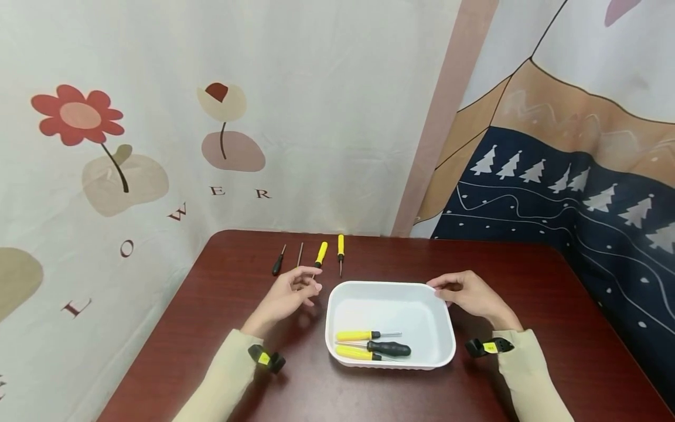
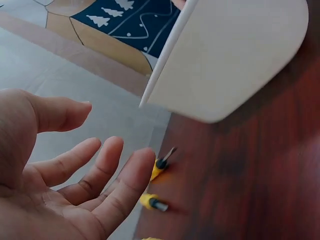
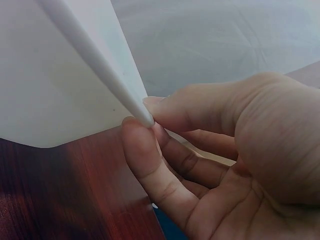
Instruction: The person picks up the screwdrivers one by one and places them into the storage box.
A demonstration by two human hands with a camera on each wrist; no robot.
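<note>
A white plastic tray (image 1: 390, 310) sits on the table, and my right hand (image 1: 473, 296) pinches its far right corner rim between thumb and fingers, as the right wrist view shows close up. Inside the tray lie a yellow screwdriver (image 1: 355, 336), a black screwdriver (image 1: 392, 349) and another yellow screwdriver (image 1: 354, 353). To the left of the tray, my left hand (image 1: 287, 298) hovers with loosely bent fingers and holds nothing. Just beyond it, a yellow-and-black screwdriver (image 1: 321, 253) is partly covered by the fingers.
Along the table's far edge lie a small black screwdriver (image 1: 277, 265), a thin metal shaft (image 1: 300, 253) whose near end the left hand hides, and a yellow-handled screwdriver (image 1: 340, 246). A printed curtain (image 1: 327, 117) hangs behind the dark red table (image 1: 211, 328).
</note>
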